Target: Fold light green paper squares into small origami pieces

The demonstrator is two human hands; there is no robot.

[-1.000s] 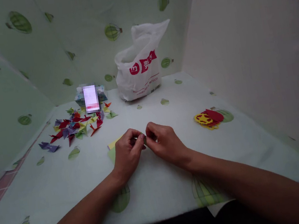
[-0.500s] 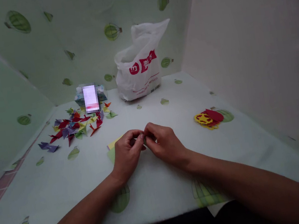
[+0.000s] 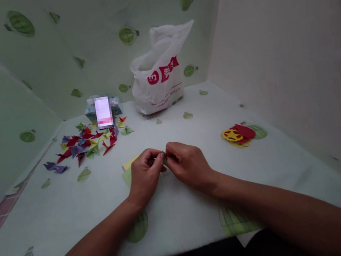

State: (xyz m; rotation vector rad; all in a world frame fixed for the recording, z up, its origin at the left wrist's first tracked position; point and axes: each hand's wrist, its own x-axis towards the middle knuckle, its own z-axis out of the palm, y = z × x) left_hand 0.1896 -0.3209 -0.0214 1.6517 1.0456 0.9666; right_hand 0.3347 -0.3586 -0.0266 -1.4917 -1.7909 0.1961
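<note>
Above the middle of the table my left hand (image 3: 147, 172) and my right hand (image 3: 188, 163) meet at the fingertips. Between them is a small piece of folded green paper (image 3: 164, 158), mostly hidden by the fingers. My left thumb and forefinger pinch it from one side. The fingers of my right hand are curled closed at its other side. Beside and partly behind my left hand lie paper sheets, a green one (image 3: 127, 177) and a yellow one (image 3: 130, 163). Several folded paper cranes (image 3: 79, 148) in purple, red, yellow, green and orange are heaped at the left.
A white plastic bag (image 3: 158, 87) with red print stands at the back. Left of it, a phone with a lit, blurred screen (image 3: 103, 111) leans against a patterned box (image 3: 116, 105). Yellow and red paper cut-outs (image 3: 237, 135) lie at the right. Walls enclose the table (image 3: 185, 228).
My right hand has shifted very slightly to the right, its fingers curling tighter, and a bit more of the green paper shows between the hands. The other things have stayed in place.
</note>
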